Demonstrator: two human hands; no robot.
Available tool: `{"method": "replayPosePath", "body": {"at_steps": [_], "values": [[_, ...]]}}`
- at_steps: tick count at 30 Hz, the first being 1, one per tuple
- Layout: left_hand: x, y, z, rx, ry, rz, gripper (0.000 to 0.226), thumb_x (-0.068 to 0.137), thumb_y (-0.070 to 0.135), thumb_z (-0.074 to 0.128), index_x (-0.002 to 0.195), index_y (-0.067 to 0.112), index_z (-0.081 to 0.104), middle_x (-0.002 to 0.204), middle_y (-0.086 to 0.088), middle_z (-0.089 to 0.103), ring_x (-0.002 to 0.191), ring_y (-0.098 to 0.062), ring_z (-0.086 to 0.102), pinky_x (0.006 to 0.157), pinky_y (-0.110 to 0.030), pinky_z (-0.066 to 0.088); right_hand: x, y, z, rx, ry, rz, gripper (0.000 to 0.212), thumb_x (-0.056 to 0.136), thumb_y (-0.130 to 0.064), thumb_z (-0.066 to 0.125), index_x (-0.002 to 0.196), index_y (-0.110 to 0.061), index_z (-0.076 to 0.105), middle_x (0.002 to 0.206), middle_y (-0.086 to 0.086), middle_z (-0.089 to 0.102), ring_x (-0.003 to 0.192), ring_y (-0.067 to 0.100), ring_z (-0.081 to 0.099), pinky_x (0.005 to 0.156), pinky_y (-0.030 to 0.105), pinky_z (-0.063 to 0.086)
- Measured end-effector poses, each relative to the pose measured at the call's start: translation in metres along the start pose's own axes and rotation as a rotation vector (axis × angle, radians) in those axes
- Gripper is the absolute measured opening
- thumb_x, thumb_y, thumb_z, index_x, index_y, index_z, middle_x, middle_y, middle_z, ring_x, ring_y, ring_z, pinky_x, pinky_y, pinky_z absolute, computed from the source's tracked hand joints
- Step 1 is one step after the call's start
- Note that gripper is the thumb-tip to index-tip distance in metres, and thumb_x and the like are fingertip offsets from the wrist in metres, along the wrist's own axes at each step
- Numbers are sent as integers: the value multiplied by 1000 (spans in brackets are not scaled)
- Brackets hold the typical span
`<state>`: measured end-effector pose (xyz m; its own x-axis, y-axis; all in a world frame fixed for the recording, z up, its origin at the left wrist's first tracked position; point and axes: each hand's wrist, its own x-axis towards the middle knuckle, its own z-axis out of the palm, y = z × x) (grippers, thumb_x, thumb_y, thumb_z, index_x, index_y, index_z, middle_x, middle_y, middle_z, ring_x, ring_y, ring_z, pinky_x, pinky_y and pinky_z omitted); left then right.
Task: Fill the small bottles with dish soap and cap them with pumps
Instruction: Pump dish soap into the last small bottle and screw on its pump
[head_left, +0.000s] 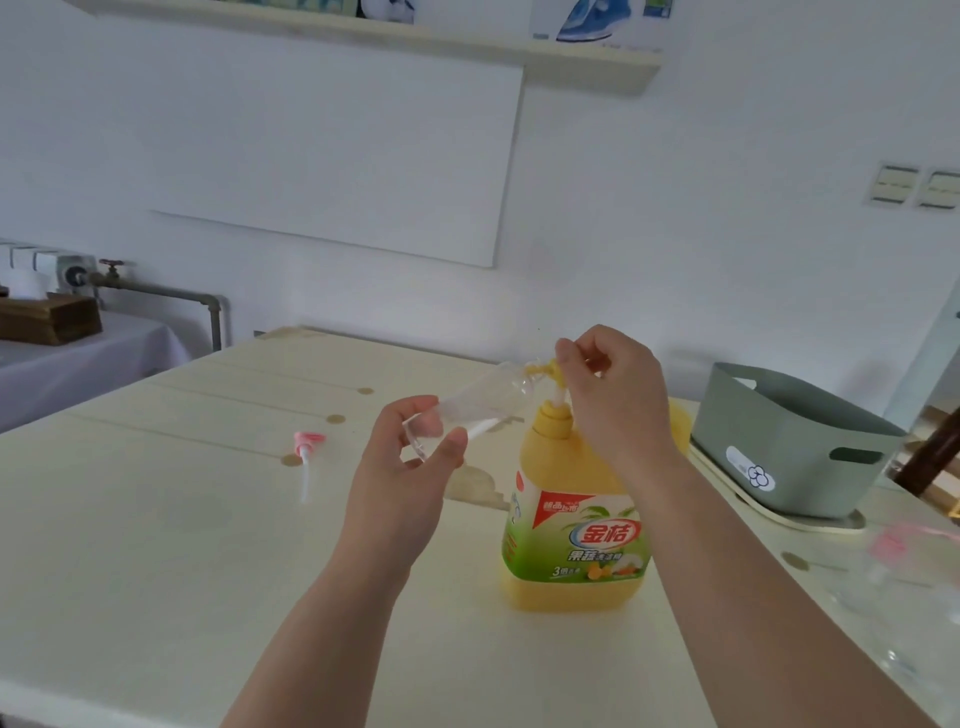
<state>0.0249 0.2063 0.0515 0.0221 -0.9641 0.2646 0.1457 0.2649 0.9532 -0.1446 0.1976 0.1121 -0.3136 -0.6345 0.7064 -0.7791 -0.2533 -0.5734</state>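
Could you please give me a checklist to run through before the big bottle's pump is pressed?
1. Mouth of the small bottle at the spout of the yellow pump: ok.
2. Left hand grip on its base: ok.
3. Right hand holding the yellow pump: ok.
4. Dish soap bottle upright on the table: ok.
5. Pink pump on the table: ok.
6. Soap level in the small bottle: cannot tell.

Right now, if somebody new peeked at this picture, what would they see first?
The big yellow dish soap bottle stands bright in the middle of the pale table. Just above it, the left hand holds a small clear bottle tilted with its mouth at the yellow pump head, which the right hand grips. A pink pump lies alone on the table to the left.
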Motion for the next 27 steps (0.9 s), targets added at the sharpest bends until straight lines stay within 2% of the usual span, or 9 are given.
{"method": "replayPosePath", "body": {"at_steps": [3,7,10,13,15,21,24,27], "values": [[1,0,0,6,3,10,24,87,22,64,96,42,57,96,17,54,89,-24,68,92,-46,51,3,-2,-2,-30,-21,0,30,93,-29,55,68,-12,54,61,-5,53,59,11,47,57,27,37],[1,-1,1,-6,6,19,23,88,20,64,98,39,57,91,19,51,86,-23,68,93,-44,51,-3,4,3,-7,-6,21,31,94,-31,54,66,-17,49,65,-5,55,62,12,49,60,29,39],[0,-3,1,1,3,-3,22,88,19,63,102,35,58,88,21,52,90,-25,67,94,-46,50,-12,8,7,-5,22,15,30,94,-32,55,69,-15,51,70,-4,59,69,13,54,64,26,41],[0,-2,1,8,2,-11,22,88,19,64,100,37,58,84,20,58,84,-20,67,94,-47,50,-12,7,7,-23,31,10,30,94,-32,54,71,-14,52,71,-2,59,70,13,54,62,23,39],[0,0,1,-2,3,-9,23,88,18,64,97,38,58,79,23,57,82,-17,68,94,-46,50,-9,4,5,-30,0,23,29,95,-32,53,73,-13,53,71,-2,59,69,14,54,62,25,41],[-1,3,1,-5,-12,22,24,89,18,63,96,40,56,94,11,61,72,-5,68,91,-42,52,3,-7,-7,-29,-42,28,28,92,-31,55,71,-12,58,69,-1,61,68,18,56,67,34,47],[0,4,1,1,-9,24,24,89,19,63,96,41,56,96,9,62,76,-9,68,91,-43,52,9,-8,-11,-50,-73,26,29,91,-32,56,70,-13,59,67,-2,61,67,19,55,67,36,47],[-1,4,3,-5,6,21,23,89,18,62,98,38,57,94,14,56,81,-14,68,92,-42,52,6,-2,-10,-12,-122,70,29,91,-35,58,67,-19,55,69,-7,60,59,11,49,64,31,44]]}}
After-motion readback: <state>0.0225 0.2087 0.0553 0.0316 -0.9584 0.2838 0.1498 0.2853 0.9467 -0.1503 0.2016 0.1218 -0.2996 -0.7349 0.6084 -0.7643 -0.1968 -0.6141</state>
